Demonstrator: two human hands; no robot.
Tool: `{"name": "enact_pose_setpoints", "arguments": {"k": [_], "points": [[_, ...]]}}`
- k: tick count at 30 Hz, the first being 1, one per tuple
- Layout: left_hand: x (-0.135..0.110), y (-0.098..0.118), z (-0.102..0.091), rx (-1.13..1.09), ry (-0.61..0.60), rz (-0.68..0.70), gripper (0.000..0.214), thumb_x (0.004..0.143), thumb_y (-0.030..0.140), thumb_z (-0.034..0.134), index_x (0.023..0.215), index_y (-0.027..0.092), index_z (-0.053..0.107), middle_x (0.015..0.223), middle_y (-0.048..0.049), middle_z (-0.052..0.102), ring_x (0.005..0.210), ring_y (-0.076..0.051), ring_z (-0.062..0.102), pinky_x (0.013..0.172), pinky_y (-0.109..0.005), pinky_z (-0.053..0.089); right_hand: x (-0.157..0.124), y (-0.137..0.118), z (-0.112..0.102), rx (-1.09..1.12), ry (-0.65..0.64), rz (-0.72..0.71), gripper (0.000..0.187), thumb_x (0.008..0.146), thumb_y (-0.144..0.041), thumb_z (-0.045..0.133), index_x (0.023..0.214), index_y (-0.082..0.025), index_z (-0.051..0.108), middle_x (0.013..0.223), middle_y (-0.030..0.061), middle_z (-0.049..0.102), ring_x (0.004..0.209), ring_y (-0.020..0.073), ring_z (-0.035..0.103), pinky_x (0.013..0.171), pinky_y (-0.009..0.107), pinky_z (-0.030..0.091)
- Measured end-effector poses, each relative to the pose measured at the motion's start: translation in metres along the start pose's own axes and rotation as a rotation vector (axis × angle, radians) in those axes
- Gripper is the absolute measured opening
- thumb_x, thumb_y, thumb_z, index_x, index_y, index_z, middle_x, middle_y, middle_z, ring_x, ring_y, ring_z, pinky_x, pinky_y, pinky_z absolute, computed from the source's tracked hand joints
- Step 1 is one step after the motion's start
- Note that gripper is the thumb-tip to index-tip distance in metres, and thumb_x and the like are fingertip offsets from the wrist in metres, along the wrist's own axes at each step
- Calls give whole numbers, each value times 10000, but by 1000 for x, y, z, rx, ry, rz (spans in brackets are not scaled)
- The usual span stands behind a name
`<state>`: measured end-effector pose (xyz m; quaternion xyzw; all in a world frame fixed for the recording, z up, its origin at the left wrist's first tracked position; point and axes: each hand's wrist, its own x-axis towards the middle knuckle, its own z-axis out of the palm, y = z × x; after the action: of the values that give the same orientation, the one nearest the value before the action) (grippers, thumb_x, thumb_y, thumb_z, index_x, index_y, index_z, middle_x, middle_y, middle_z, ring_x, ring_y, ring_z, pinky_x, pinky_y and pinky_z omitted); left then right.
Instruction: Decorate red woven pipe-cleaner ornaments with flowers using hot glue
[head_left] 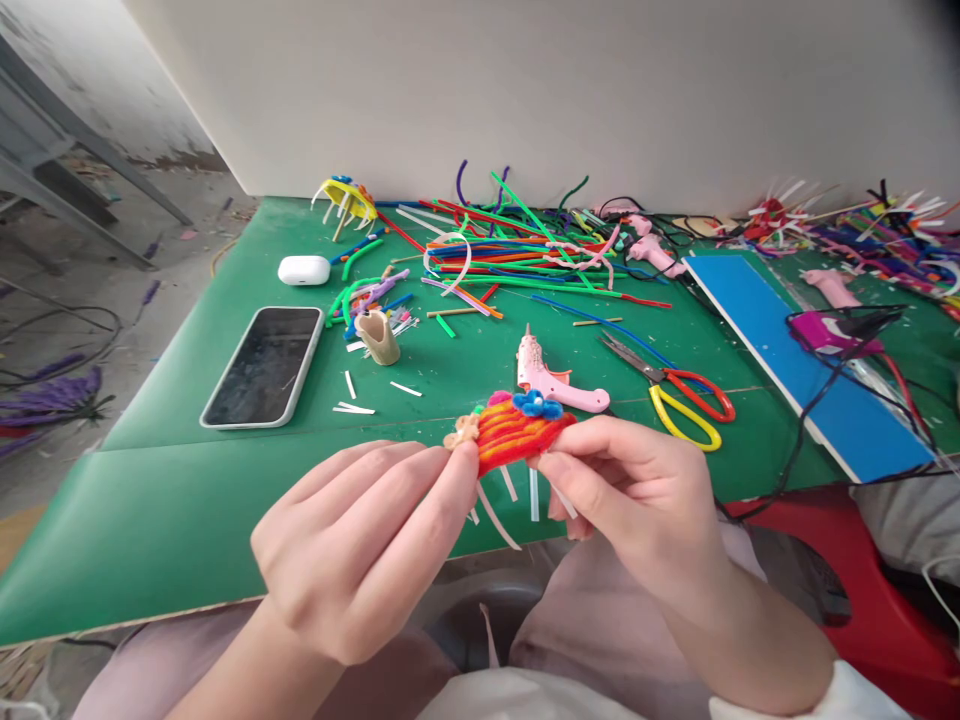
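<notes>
Between my two hands is a small red and orange pipe-cleaner umbrella top (517,437), with a blue flower, a beige flower and a pink one on it. White strips hang below its edge. My left hand (367,530) pinches the left side by the beige flower. On the right side, my right hand (637,500) grips the rim with thumb and fingers closed. Just beyond the piece lies a pink hot glue gun (555,375), its nozzle pointing away. Scissors (667,385) with red and yellow handles lie to the right.
A phone (262,368) and white earbud case (304,270) lie at left. Near them stand a beige cup-like holder (377,337) and a yellow umbrella piece (345,200). Pipe cleaners (517,250) are heaped at the back. A blue board (810,370) and cables lie right.
</notes>
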<state>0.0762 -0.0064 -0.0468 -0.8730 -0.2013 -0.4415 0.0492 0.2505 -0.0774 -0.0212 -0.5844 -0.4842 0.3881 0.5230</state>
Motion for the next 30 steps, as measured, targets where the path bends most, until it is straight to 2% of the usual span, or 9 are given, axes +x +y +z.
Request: {"name": "enact_pose_setpoints", "arguments": {"k": [6, 11, 15, 30], "points": [[1, 0, 1, -4, 1, 5, 146, 791, 131, 530, 908, 198, 586, 705, 16, 601, 660, -139, 600, 555, -282, 509, 0, -1, 1, 0, 21, 4, 79, 774, -259, 625, 728, -199, 646, 512, -47, 600, 386, 61, 533, 351, 140, 436], [0, -1, 1, -3, -2, 4, 146, 788, 118, 532, 913, 170, 589, 714, 6, 603, 673, -139, 594, 566, -286, 510, 1, -3, -1, -6, -34, 29, 69, 776, -241, 619, 727, -197, 642, 519, -47, 603, 404, 65, 545, 375, 145, 457], [0, -1, -1, -3, -4, 8, 147, 785, 127, 548, 919, 171, 588, 719, 10, 597, 682, -135, 593, 578, -280, 508, 1, -5, -1, -21, -7, 21, 93, 774, -264, 619, 721, -192, 646, 512, -39, 602, 402, 76, 552, 359, 154, 452], [2, 4, -1, 5, -11, -8, 153, 785, 121, 531, 918, 177, 581, 714, 8, 599, 672, -144, 600, 571, -294, 523, 3, -11, -1, -5, -43, 42, 75, 768, -216, 616, 698, -193, 626, 500, -48, 580, 419, 78, 562, 381, 155, 467]]}}
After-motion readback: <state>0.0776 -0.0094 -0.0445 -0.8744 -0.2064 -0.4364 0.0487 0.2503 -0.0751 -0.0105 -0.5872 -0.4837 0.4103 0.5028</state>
